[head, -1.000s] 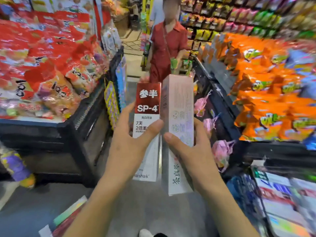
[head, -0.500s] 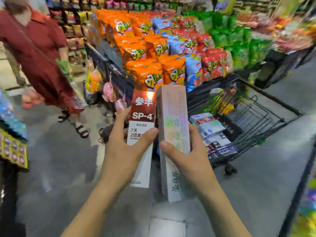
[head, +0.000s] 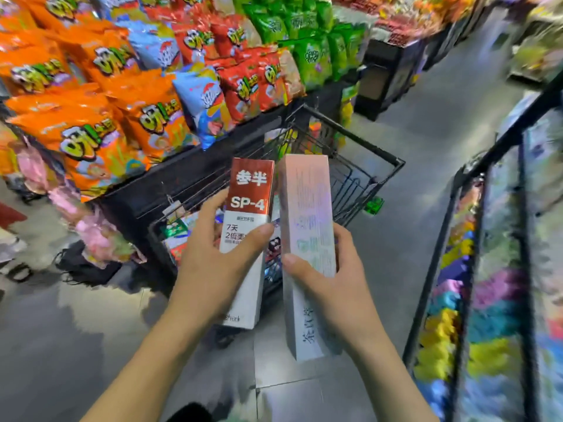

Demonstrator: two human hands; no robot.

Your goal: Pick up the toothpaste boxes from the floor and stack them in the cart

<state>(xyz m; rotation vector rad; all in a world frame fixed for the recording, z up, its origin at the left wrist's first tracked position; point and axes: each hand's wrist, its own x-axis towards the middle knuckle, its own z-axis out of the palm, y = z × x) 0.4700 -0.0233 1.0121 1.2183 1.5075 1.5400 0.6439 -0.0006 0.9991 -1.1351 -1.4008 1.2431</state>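
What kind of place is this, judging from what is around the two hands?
Most likely a supermarket or grocery store aisle. Display bins piled with orange snack bags and green snack bags line the walkway, a black wire shopping cart stands just ahead, and packaged goods fill the shelf rack on the right.

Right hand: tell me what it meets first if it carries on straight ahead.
Probably the black wire shopping cart: the right hand, gripping the pale pink toothpaste box, points toward its basket, though depth is unclear.
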